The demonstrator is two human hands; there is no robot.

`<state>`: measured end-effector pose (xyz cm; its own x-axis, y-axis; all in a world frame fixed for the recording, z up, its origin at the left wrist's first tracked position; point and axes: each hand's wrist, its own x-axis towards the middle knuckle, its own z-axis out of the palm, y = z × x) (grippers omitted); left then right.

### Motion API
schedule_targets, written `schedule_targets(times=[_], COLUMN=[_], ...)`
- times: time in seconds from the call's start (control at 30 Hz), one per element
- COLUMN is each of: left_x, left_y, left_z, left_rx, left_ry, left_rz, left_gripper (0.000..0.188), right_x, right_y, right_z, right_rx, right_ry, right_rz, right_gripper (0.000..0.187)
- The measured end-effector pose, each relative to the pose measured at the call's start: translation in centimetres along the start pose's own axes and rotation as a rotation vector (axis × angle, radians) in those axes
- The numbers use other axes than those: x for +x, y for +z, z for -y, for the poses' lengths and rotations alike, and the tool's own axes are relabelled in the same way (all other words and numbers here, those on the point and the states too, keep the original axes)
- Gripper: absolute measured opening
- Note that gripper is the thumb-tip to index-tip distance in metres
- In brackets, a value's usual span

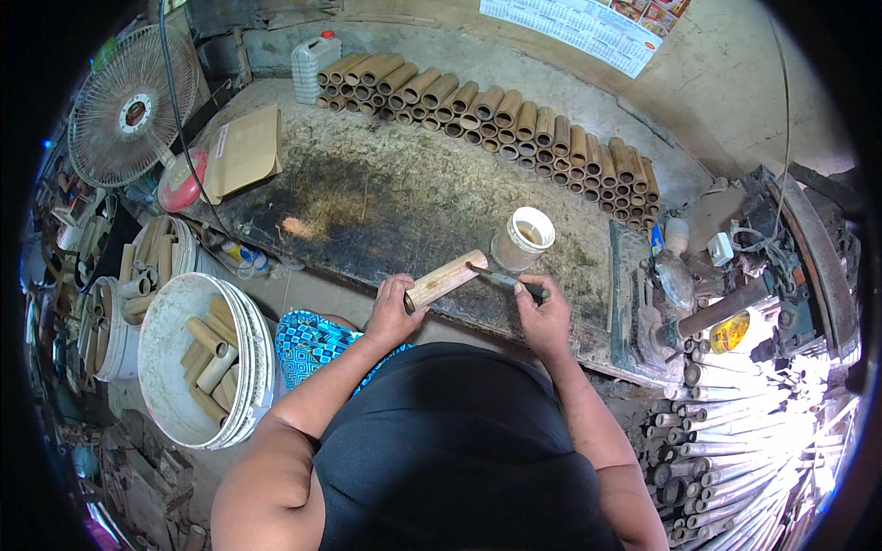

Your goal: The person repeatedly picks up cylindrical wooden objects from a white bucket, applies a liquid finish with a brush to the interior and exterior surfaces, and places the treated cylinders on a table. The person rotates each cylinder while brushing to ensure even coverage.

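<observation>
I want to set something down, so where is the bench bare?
The bench is bare across its middle, between the folder, stacked tubes and white cup. Crowded: towards the back, under those tubes, and right end, with clutter.

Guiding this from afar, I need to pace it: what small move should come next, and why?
Probably draw the brush along the bamboo piece: the right hand holds the brush tip at the far end, while the left hand grips the near end.

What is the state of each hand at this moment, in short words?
Left hand: closed, holding a bamboo tube.
Right hand: closed, holding a slim brush-like tool.
</observation>
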<state>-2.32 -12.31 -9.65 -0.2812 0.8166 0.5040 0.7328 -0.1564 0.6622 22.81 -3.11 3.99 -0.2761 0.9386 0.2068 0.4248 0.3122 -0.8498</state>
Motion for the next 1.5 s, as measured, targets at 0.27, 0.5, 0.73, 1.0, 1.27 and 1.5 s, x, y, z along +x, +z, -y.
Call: schedule_targets(times=[0.27,0.5,0.73,1.0,1.27,1.5], left_x=[0.0,0.0,-0.3,1.6,20.2,38.4], left_y=[0.0,0.0,0.4,-0.3,3.5,20.8], left_z=[-0.1,-0.1,0.5,-0.8,-8.1,-14.5], left_rx=[0.009,0.001,-0.016,-0.484,-0.429,-0.582], left_ry=[0.008,0.024,-0.017,-0.401,-0.374,-0.448], left_rz=[-0.003,-0.012,-0.024,-0.186,-0.101,0.099], left_gripper=[0.057,0.059,0.06,0.056,0.057,0.031], right_x=[0.1,0.2,0.0,-0.4,-3.1,-2.8], right_y=[0.2,0.3,-1.0,-9.7,-12.3,-12.1], right_z=[0.1,-0.2,-1.2,-10.8,-19.3,-19.5], right_rx=[-0.002,0.049,0.191,-0.437,-0.718,-0.703], right_ry=[-0.056,-0.034,-0.133,-0.477,-0.564,-0.579], right_rz=[-0.002,0.032,-0.055,-0.117,0.034,-0.048], right_gripper=[0.017,0.02,0.02,0.029,0.052,0.046])
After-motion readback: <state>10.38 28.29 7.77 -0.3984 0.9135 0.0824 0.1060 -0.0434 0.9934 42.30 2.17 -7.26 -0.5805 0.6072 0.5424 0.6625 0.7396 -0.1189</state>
